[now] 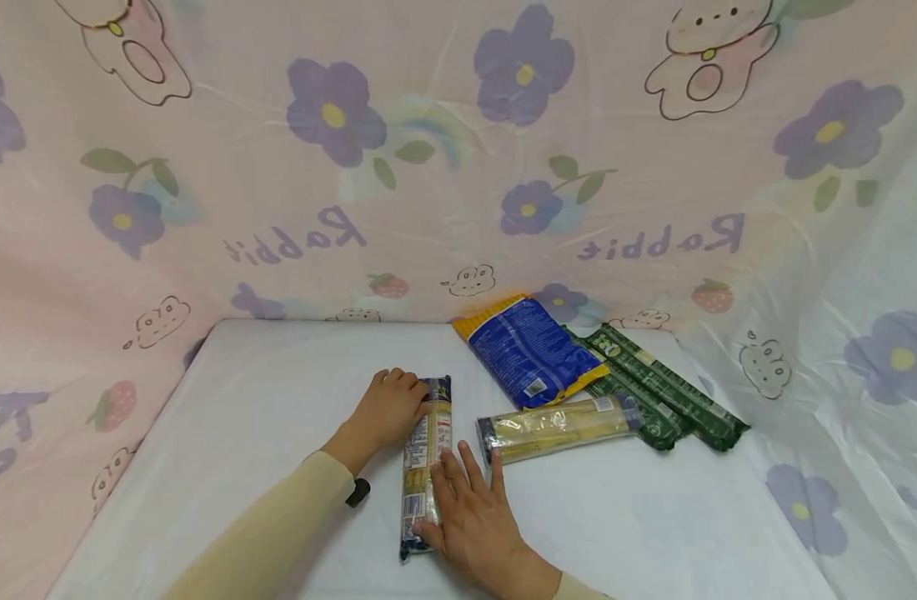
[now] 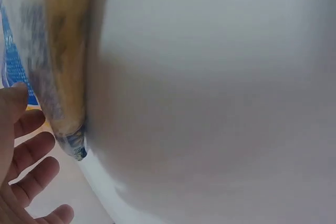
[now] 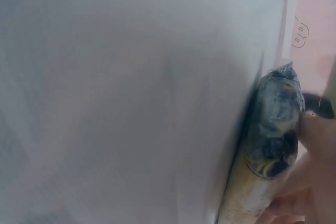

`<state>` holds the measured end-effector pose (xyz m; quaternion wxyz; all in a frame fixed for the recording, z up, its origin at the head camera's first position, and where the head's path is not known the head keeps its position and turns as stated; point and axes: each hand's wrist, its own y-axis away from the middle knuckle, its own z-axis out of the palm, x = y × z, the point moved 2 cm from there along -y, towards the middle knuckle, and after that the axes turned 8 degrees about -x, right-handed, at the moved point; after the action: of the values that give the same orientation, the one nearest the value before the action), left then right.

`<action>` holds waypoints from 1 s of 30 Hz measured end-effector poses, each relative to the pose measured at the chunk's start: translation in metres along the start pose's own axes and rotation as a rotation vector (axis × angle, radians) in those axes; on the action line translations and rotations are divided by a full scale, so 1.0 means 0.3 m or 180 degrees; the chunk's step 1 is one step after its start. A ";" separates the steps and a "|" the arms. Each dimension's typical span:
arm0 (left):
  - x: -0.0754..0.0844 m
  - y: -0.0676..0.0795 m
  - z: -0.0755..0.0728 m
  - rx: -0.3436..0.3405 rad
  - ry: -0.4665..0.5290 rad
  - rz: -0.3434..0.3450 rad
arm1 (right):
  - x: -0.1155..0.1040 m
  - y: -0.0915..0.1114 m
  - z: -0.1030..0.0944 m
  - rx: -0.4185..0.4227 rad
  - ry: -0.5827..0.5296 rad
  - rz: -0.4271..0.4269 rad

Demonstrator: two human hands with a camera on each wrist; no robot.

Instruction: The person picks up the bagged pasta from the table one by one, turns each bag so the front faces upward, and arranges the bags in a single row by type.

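Observation:
A slim clear packet of long dried noodles (image 1: 427,467) with dark blue ends lies lengthwise on the white table. At its far end, my left hand (image 1: 389,408) rests over the upper left side, the thumb touching the wrapper. The left wrist view shows that hand's loosely bent fingers (image 2: 34,150) beside the packet's tip (image 2: 73,142). My right hand (image 1: 477,521) lies along the near right side with fingers spread and the thumb at the near end. In the right wrist view, this hand (image 3: 315,156) touches the packet's dark end (image 3: 273,124); much of it is out of frame.
Right of the hands lies a second noodle packet (image 1: 559,427). Behind it are a blue and yellow bag (image 1: 529,350) and two long dark green packets (image 1: 668,387), partly overlapping. A patterned fabric curtain (image 1: 428,183) rises behind the table (image 1: 278,375).

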<state>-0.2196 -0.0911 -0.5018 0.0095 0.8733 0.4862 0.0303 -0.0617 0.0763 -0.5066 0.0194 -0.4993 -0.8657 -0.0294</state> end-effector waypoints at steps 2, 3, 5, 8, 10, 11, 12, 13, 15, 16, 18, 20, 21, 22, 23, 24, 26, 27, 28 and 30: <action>-0.003 -0.038 -0.013 -0.0001 -0.0005 -0.0028 | 0.001 0.000 0.000 -0.0001 0.0010 -0.0007; -0.005 -0.056 -0.017 -0.0036 -0.0010 -0.0055 | 0.001 0.000 0.001 0.0001 0.0016 -0.0011; -0.007 -0.089 -0.023 -0.0125 -0.0010 -0.0110 | 0.000 0.001 0.001 0.0007 0.0018 -0.0024; -0.004 -0.134 -0.028 -0.0270 -0.0049 -0.0166 | 0.000 0.002 0.000 0.0026 0.0024 -0.0037; 0.004 -0.161 -0.028 -0.0340 -0.0103 -0.0180 | 0.000 0.001 -0.001 0.0019 0.0022 -0.0038; 0.009 -0.173 -0.030 -0.0363 -0.0127 -0.0189 | 0.001 0.000 -0.001 0.0026 0.0024 -0.0037; 0.015 -0.183 -0.031 -0.0382 -0.0158 -0.0188 | 0.002 0.000 -0.002 0.0044 0.0028 -0.0039; 0.022 -0.193 -0.035 -0.0404 -0.0172 -0.0191 | 0.003 -0.001 -0.003 0.0052 0.0038 -0.0039; 0.034 -0.208 -0.040 -0.0413 -0.0193 -0.0210 | 0.006 -0.002 -0.004 0.0089 0.0077 -0.0044; 0.038 -0.214 -0.041 -0.0421 -0.0212 -0.0220 | 0.006 -0.001 -0.006 0.0120 0.0100 -0.0048; 0.046 -0.222 -0.040 -0.0418 -0.0223 -0.0232 | 0.006 -0.001 -0.004 0.0168 0.0145 -0.0058; 0.051 -0.230 -0.034 -0.0419 -0.0293 -0.0240 | 0.005 0.000 -0.002 0.0216 0.0163 -0.0079; 0.052 -0.234 -0.031 -0.0415 -0.0346 -0.0239 | 0.005 0.000 -0.001 0.0242 0.0177 -0.0090; 0.054 -0.236 -0.029 -0.0417 -0.0391 -0.0241 | 0.004 0.000 0.001 0.0269 0.0186 -0.0103; 0.055 -0.238 -0.027 -0.0408 -0.0423 -0.0244 | 0.005 -0.001 0.003 0.0290 0.0192 -0.0114; 0.056 -0.240 -0.027 -0.0410 -0.0467 -0.0245 | 0.005 0.000 0.004 0.0309 0.0208 -0.0125; 0.056 -0.240 -0.026 -0.0407 -0.0521 -0.0248 | 0.006 0.000 0.006 0.0336 0.0238 -0.0145; 0.055 -0.240 -0.025 -0.0420 -0.0534 -0.0252 | 0.007 0.000 0.007 0.0348 0.0262 -0.0152; 0.054 -0.240 -0.023 -0.0428 -0.0532 -0.0251 | 0.009 0.001 0.008 0.0361 0.0283 -0.0157; 0.051 -0.241 -0.018 -0.0453 -0.0506 -0.0240 | 0.012 0.001 0.009 0.0398 0.0341 -0.0163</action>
<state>-0.2733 -0.0399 -0.4991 0.1112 0.8511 0.5131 -0.0051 -0.0633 0.0798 -0.5091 0.0960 -0.4726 -0.8760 -0.0024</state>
